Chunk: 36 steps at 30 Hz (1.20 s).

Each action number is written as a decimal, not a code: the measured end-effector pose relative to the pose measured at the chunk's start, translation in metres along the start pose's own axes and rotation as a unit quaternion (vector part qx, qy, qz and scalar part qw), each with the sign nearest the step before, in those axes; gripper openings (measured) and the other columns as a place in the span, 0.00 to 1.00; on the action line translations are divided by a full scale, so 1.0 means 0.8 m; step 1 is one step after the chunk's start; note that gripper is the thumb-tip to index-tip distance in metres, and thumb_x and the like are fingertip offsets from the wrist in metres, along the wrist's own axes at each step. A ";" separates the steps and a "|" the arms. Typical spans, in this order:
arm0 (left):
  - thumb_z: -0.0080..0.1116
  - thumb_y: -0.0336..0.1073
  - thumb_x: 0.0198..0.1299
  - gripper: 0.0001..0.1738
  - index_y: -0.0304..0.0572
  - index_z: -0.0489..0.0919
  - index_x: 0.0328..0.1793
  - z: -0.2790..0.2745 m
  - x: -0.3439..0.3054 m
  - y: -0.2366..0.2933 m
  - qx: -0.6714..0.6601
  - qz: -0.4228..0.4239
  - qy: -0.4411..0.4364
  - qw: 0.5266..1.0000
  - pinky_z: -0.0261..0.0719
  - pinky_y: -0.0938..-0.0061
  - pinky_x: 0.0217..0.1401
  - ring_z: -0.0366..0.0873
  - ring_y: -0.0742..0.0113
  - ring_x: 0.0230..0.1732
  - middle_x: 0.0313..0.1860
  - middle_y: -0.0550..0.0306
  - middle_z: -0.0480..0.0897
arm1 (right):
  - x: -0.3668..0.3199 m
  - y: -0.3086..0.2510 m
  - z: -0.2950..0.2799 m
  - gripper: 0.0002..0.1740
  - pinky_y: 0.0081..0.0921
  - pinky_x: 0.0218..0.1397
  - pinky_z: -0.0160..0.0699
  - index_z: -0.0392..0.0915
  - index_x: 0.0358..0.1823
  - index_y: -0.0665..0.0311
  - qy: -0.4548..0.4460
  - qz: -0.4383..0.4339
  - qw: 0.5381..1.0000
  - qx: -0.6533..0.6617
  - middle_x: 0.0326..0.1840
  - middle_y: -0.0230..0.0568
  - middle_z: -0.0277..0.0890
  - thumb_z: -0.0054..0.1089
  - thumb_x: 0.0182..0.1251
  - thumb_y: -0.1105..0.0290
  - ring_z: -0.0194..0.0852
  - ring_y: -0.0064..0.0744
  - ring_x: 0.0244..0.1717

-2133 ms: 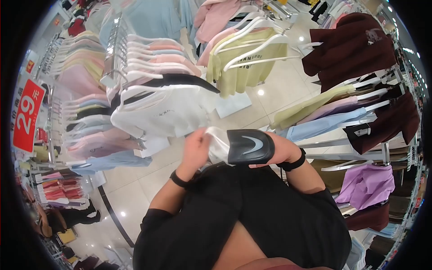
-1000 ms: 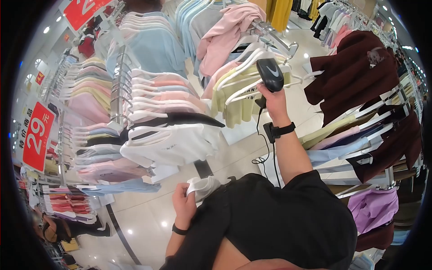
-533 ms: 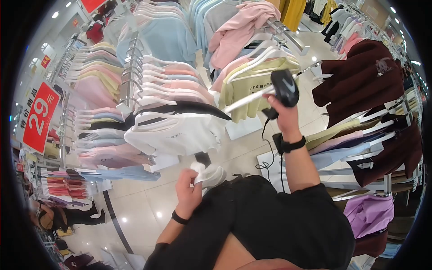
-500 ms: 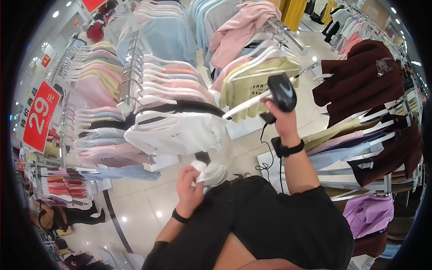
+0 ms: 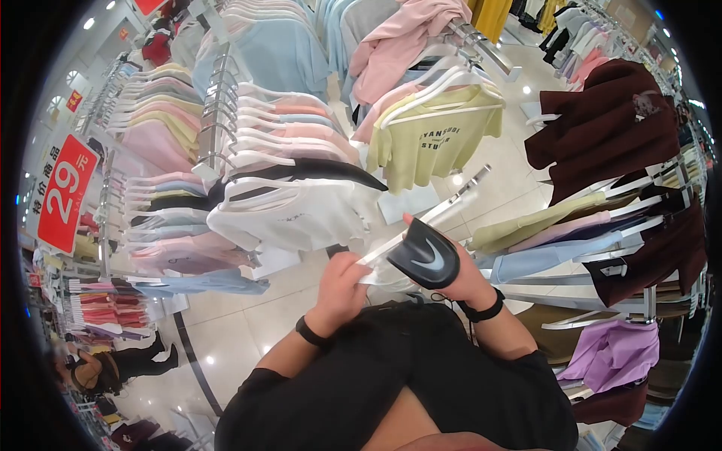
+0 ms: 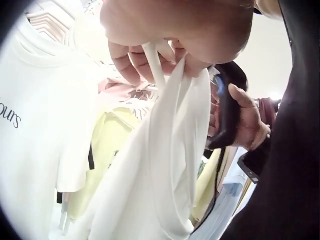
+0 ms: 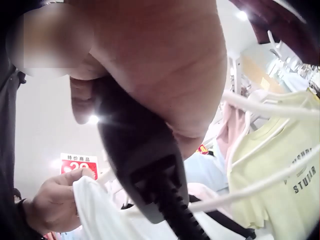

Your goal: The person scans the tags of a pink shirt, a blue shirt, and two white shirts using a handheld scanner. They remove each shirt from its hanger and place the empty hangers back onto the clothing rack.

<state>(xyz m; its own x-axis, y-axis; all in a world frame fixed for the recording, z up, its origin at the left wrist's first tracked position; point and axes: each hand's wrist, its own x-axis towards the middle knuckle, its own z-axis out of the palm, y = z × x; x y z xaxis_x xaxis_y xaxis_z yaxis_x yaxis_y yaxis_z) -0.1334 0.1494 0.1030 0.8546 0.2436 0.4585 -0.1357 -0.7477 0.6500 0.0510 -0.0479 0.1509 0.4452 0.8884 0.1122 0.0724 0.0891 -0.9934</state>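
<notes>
My left hand pinches a white garment, which hangs below the fingers in the left wrist view. A narrow white strip also passes by those fingers. Just to the right, my right hand grips a black handheld device with a curved light mark on its face and a cord at its base. Device and garment are close together; whether they touch I cannot tell. A long white bar with a metallic end slants behind the device; what holds it is unclear.
A white shirt hangs on the left rack among pastel tops. Ahead hangs a yellow-green shirt. Dark maroon garments and more hangers line the right side. A red price sign stands at the left; a person is beyond.
My right hand has come down and left with the black device, now beside my left hand. My left hand has shifted right with the white garment. The white bar has moved lower.
</notes>
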 end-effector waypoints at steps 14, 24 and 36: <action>0.67 0.22 0.41 0.15 0.45 0.84 0.37 -0.107 0.028 -0.002 -0.025 0.103 -0.025 0.994 0.78 0.61 0.38 0.80 0.50 0.37 0.39 0.54 0.83 | -0.068 0.000 -0.033 0.43 0.31 0.78 0.64 0.71 0.72 0.71 0.137 -0.028 0.978 -0.153 0.79 0.47 0.68 0.82 0.54 0.72 0.75 0.36 0.71; 0.67 0.21 0.40 0.15 0.42 0.85 0.37 -0.130 0.009 -0.010 0.010 0.061 0.002 0.998 0.79 0.60 0.39 0.81 0.47 0.39 0.40 0.50 0.84 | -0.051 -0.002 -0.034 0.34 0.25 0.61 0.80 0.74 0.66 0.71 -0.025 0.009 0.997 -0.074 0.58 0.39 0.81 0.79 0.58 0.78 0.84 0.28 0.55; 0.63 0.19 0.51 0.13 0.40 0.84 0.42 -0.129 -0.002 -0.012 0.037 -0.039 0.200 0.978 0.79 0.63 0.55 0.81 0.51 0.51 0.46 0.52 0.84 | -0.050 -0.004 -0.045 0.40 0.30 0.66 0.80 0.71 0.71 0.74 -0.080 0.013 0.994 -0.079 0.64 0.48 0.83 0.78 0.56 0.79 0.83 0.33 0.63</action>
<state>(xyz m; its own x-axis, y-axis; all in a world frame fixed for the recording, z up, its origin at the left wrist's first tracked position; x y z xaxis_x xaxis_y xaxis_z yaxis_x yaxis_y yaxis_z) -0.1854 0.2201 0.1583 0.5950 0.5118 0.6197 -0.0287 -0.7570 0.6528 0.0648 -0.1001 0.1505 0.3025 0.9506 0.0694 0.2077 0.0053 -0.9782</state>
